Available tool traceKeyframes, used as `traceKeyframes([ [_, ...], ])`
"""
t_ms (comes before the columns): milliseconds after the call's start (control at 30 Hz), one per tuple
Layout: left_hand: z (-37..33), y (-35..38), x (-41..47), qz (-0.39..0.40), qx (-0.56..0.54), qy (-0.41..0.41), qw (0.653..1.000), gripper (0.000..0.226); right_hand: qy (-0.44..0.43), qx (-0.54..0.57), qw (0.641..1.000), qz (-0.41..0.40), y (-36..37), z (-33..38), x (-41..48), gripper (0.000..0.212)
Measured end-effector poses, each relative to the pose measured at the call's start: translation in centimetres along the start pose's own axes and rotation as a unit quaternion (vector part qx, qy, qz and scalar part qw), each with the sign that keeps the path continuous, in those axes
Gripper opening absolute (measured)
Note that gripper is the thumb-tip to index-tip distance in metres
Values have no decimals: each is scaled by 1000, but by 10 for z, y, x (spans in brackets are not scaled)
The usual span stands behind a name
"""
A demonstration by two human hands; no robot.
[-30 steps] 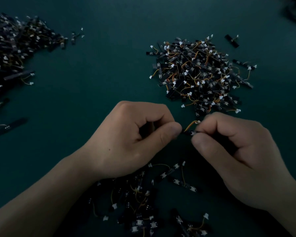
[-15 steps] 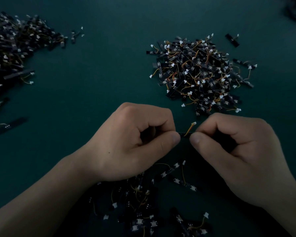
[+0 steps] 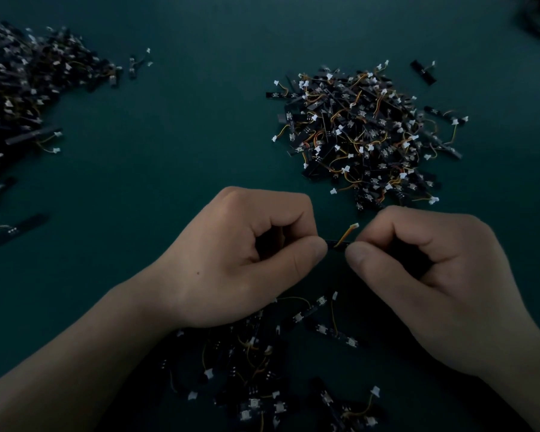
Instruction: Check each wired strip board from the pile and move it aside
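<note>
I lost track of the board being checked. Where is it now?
Head view, near centre: the strip board is pinched between left hand and right hand, just below the central pile.

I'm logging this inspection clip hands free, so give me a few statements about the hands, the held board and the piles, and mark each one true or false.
1. The left hand and right hand pinch one strip board between them. True.
2. An orange wire with a white plug rises from that board. True.
3. The upper-right pile lies under the left hand. False: it sits beyond both hands, untouched.
4. The right hand lies flat on the table. False: its fingers are curled, pinching the board.
5. Loose boards lie below the hands. True.
</note>
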State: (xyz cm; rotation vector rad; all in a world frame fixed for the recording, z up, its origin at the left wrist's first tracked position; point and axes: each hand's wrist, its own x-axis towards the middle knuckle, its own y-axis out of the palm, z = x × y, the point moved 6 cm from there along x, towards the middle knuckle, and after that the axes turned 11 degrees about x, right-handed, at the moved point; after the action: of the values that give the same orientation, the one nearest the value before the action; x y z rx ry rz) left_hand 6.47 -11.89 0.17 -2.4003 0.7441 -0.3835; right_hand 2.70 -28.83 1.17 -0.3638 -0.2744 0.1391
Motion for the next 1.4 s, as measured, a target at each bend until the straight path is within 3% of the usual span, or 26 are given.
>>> traceKeyframes([
  [600,-4,1,-1,-6,41,23,999,26,-5,-38,999,22,4,-3,0,23],
  [867,-1,1,-1,3,51,24,998,25,-6,16,1000,26,2,-3,-2,29],
  [967,0,0,-1,-13,44,13,999,22,-9,64,998,-6,-3,-6,-2,33],
  [1067,1,0,-2,6,42,19,999,18,-1,117,989,-86,-13,-15,-2,29],
  [1167,-3,4,-4,58,125,56,989,34,-11,128,984,-123,-19,-17,-1,17],
  [1233,-3,6,-4,76,173,67,980,39,-7,114,987,-113,-18,-17,-1,29],
  [1400,-2,10,-5,96,150,65,982,12,6,69,995,-70,-11,-14,-4,25],
])
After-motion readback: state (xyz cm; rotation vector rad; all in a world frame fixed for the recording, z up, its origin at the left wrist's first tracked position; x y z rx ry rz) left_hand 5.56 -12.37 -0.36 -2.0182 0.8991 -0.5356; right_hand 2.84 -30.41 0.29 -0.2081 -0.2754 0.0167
